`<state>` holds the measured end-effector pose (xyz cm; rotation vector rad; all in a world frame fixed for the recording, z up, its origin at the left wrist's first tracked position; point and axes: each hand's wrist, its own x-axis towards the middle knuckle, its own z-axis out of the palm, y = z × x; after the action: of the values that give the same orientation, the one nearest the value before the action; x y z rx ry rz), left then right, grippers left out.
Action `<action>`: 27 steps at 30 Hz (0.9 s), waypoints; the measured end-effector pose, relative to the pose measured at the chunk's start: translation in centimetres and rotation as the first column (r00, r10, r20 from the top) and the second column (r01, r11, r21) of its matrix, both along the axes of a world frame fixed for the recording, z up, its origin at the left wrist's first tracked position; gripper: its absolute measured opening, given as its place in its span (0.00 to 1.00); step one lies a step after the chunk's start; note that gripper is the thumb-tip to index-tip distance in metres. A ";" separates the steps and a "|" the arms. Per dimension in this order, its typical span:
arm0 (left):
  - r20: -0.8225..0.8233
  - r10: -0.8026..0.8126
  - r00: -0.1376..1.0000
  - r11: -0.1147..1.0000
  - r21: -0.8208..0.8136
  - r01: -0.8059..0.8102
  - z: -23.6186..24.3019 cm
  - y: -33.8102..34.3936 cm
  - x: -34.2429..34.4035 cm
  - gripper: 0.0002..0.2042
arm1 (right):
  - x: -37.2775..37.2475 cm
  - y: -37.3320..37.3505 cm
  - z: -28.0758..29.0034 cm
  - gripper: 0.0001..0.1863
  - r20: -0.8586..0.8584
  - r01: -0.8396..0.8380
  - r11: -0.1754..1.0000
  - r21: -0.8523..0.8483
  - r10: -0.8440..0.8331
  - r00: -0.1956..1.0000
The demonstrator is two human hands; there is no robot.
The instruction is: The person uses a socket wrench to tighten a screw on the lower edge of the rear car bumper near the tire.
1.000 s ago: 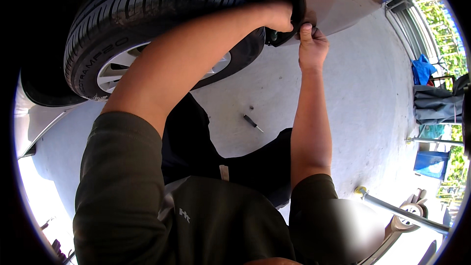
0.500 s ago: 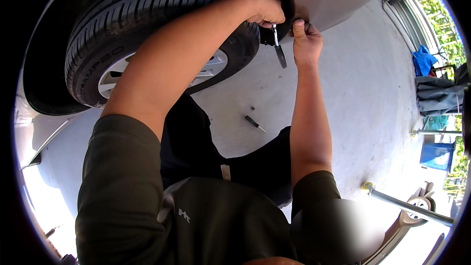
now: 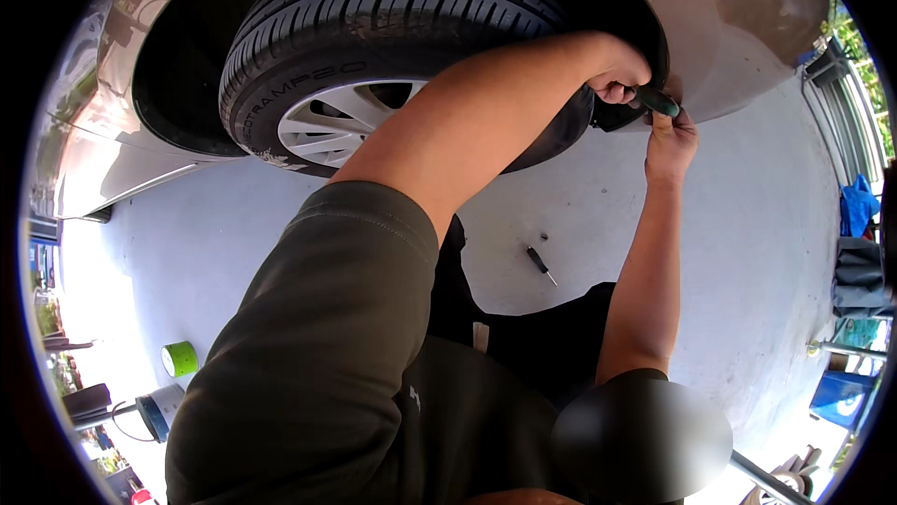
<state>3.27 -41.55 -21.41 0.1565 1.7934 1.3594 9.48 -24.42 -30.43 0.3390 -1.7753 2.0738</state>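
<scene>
Beside the rear of the tyre (image 3: 392,24), my left hand (image 3: 619,71) is closed around a ratchet wrench. Its dark handle (image 3: 659,101) sticks out to the right from my fingers, while its metal neck is hidden. My right hand (image 3: 673,143) is raised below the lower edge of the beige bumper (image 3: 738,47), thumb up against the handle's end. The right fingers are closed, but what they pinch is hidden. The black wheel arch (image 3: 645,24) curves just above my left hand.
A black-handled screwdriver (image 3: 539,262) lies on the grey floor (image 3: 747,225) near my legs, with a small dark piece (image 3: 545,237) beside it. A green tin (image 3: 178,358) and a bucket (image 3: 161,410) stand at left. A blue bag (image 3: 857,206) is at far right.
The view has shifted, so the car and hands appear farther right. The ratchet handle has swung from hanging downward to pointing right, and its end now meets my right thumb.
</scene>
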 end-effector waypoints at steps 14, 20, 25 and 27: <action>-0.951 0.076 0.298 0.852 -0.093 -0.515 -4.7 2.8 5.7 0.13 | 0.3 0.0 0.3 0.25 0.031 0.055 0.993 0.106 -0.059 0.998; 0.429 0.171 0.887 0.857 0.380 -0.349 -3.9 1.5 -0.2 0.13 | 0.3 0.5 0.4 0.25 0.036 0.061 0.982 0.176 -0.069 0.997; -0.101 0.307 0.946 0.949 0.109 -0.296 -3.5 1.7 2.1 0.06 | 0.5 0.1 0.6 0.24 0.059 0.072 0.994 0.077 -0.076 0.995; -0.693 0.318 0.647 0.888 -0.022 -0.460 -3.9 2.6 3.8 0.10 | 0.6 -0.1 0.7 0.24 0.057 0.049 0.996 0.079 -0.053 0.997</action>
<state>7.08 -38.98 -25.26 0.1731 2.7034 1.5245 10.10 -24.54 -29.74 0.2540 -1.8820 2.0032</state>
